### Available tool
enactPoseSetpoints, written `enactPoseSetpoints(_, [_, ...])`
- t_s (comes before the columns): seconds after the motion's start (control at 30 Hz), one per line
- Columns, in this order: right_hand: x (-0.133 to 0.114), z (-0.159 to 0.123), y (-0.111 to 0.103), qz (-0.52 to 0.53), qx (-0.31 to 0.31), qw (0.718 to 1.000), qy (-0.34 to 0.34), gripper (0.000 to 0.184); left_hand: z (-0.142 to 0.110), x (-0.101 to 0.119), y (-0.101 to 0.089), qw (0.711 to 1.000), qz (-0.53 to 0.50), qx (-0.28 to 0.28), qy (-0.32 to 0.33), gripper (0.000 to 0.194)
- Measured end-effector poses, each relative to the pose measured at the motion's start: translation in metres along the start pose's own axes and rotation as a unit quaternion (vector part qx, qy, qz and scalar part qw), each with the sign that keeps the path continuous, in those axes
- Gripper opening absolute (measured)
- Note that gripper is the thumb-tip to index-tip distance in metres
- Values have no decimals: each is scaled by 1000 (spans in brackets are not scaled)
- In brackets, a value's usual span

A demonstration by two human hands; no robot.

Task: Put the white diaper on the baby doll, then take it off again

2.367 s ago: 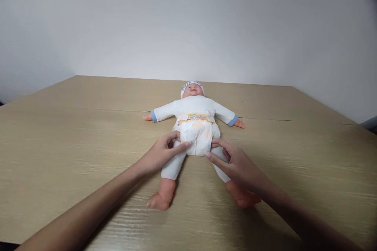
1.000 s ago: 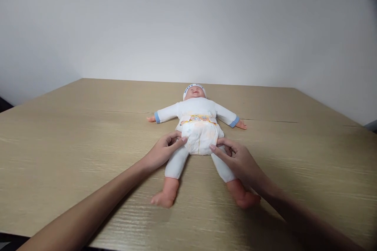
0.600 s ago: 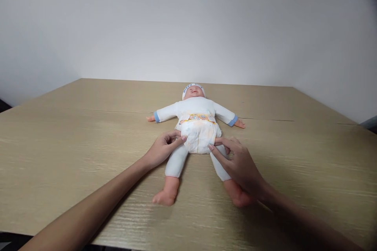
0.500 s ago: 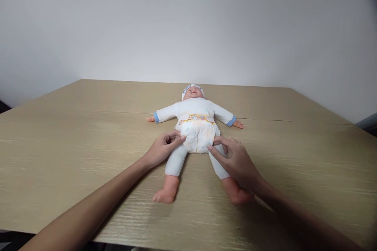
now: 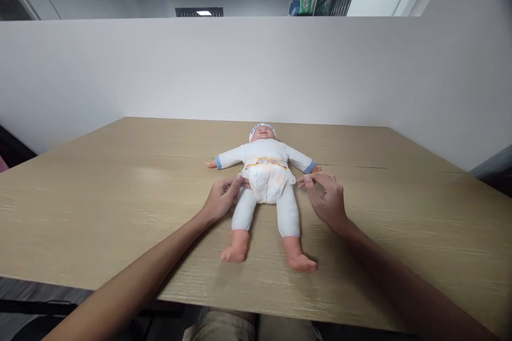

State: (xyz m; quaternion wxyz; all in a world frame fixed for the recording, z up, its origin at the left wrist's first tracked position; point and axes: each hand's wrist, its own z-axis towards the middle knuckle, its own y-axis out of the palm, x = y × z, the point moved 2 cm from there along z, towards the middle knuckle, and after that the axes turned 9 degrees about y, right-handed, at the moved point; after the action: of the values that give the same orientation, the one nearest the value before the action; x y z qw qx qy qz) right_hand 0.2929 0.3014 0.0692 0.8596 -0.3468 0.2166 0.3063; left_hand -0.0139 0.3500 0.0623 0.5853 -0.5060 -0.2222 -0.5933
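Observation:
A baby doll [image 5: 265,155] in a white suit and cap lies on its back on the wooden table [image 5: 120,181], arms spread, bare feet toward me. A white diaper [image 5: 269,180] with a coloured waistband is wrapped round its hips. My left hand [image 5: 221,200] rests at the doll's left hip, fingers curled and pinching at the diaper's side. My right hand [image 5: 325,197] sits just off the other hip, fingertips pinched together near the diaper's edge; I cannot make out whether they hold anything.
A white partition wall [image 5: 160,69] runs behind the table and turns along its right side. The table's near edge [image 5: 280,311] lies just above my lap. Ceiling lights and a dark shelf show beyond the partition.
The view has pulled back and tilted up, showing the ceiling. My right hand has come off the doll's leg and moved out to the right of the hip. The doll's legs lie closer together.

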Motion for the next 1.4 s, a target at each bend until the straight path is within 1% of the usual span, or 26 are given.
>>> enactPoseSetpoints(0.07, [14,2,1,-31,26,999,21,28,1,-2,-4,999,1,29,18,69])
enactPoseSetpoints(0.13, [29,3,3,-63,48,996,40,25,3,-4,-8,997,32,55,44,67])
enactPoseSetpoints(0.2, [42,5,8,-90,55,993,46,26,7,-8,-15,987,116,88,70,58])
enactPoseSetpoints(0.27, [52,9,15,-112,47,992,46,30,15,-15,-21,969,199,115,87,42])
enactPoseSetpoints(0.3, [57,13,19,-121,40,991,45,33,20,-20,-23,959,239,123,92,37])
enactPoseSetpoints(0.33, [62,17,23,-131,31,990,45,37,27,-26,-25,947,278,126,97,38])
enactPoseSetpoints(0.43, [74,35,37,-183,1,982,36,50,51,-43,-26,901,407,95,113,53])
enactPoseSetpoints(0.47, [78,41,41,-201,-11,979,33,53,60,-49,-25,889,436,82,114,57])
enactPoseSetpoints(0.5, [82,47,45,-214,-22,976,30,56,69,-54,-25,883,450,70,111,60])
enactPoseSetpoints(0.6, [94,59,53,-211,-58,975,31,60,91,-66,-24,882,459,40,98,64])
enactPoseSetpoints(0.67, [99,61,55,-196,-82,977,32,59,99,-70,-25,882,461,24,96,65])
enactPoseSetpoints(0.73, [103,61,55,-187,-92,977,31,58,102,-72,-25,880,465,15,98,63])
enactPoseSetpoints(0.87, [100,59,54,-191,-85,977,42,56,101,-72,-25,873,482,9,78,56])
enactPoseSetpoints(0.9, [98,60,54,-192,-85,976,54,55,101,-71,-24,871,486,8,71,56])
enactPoseSetpoints(0.97, [91,61,54,-192,-95,971,106,52,99,-69,-23,872,486,7,62,55])
enactPoseSetpoints(1.07, [76,65,53,-183,-122,956,196,48,96,-58,-21,886,460,26,44,53])
enactPoseSetpoints(1.17, [56,68,47,-171,-128,948,237,44,90,-32,-19,911,407,69,15,47])
enactPoseSetpoints(1.23, [42,68,36,-152,-128,947,252,41,83,-6,-20,924,368,101,-5,44])
enactPoseSetpoints(1.3, [26,64,19,-129,-125,949,258,41,69,27,-22,935,331,126,-20,45])
enactPoseSetpoints(1.37, [9,56,-3,-80,-129,954,257,42,45,64,-22,947,288,141,-32,48])
enactPoseSetpoints(1.4, [0,50,-15,-40,-133,956,258,43,28,81,-21,954,262,141,-37,50])
